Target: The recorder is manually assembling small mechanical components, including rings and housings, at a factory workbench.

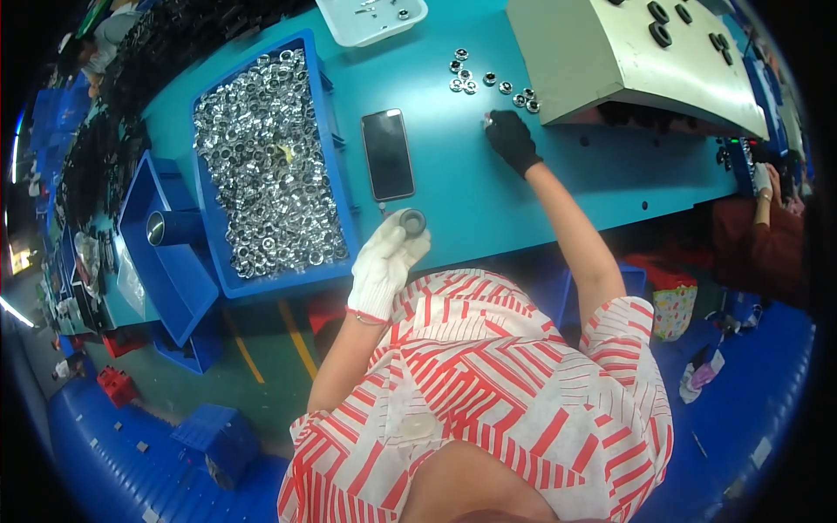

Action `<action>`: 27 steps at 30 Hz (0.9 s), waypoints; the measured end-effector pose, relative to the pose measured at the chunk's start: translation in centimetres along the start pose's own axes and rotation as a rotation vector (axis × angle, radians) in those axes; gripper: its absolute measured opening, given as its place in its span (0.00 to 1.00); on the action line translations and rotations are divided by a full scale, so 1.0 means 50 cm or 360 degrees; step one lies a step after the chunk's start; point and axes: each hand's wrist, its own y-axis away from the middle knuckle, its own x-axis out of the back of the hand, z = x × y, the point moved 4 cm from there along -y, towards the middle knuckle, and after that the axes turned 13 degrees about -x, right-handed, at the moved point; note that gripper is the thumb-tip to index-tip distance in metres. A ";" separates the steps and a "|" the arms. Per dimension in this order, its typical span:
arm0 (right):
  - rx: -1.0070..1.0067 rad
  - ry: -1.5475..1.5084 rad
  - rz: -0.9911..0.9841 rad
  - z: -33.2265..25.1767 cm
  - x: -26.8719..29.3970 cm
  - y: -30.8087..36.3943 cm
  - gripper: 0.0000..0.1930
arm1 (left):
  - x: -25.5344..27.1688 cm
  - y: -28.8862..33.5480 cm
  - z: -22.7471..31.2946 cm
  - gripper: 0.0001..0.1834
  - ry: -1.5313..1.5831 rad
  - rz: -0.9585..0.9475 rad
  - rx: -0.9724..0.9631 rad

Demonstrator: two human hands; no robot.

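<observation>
My left hand (380,266), in a white glove, is closed on a dark grey round ring (412,223) near the table's front edge. Farther out on the right, my right hand (513,142) wears a black glove and rests over the teal table with its fingers curled together. A small pale spot shows at its fingertips; whether that is a part or bare skin is unclear. Just beyond it lie several loose shiny metal rings with dark centres (490,78). A dark-screened phone (388,155) lies between my left hand and a blue bin of metal rings (336,166).
A white tray (370,35) with a few small parts stands at the far edge. To the right, a cream metal housing (575,65) carries several black rings on top. An angled blue bin (179,296) sits at the left. At far right, another person's hand (762,179) is at work.
</observation>
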 end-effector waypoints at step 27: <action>-0.0041 -0.0992 -0.0712 -0.191 0.127 0.350 0.14 | -0.048 0.039 -0.075 0.17 -0.0456 -0.0224 -0.0116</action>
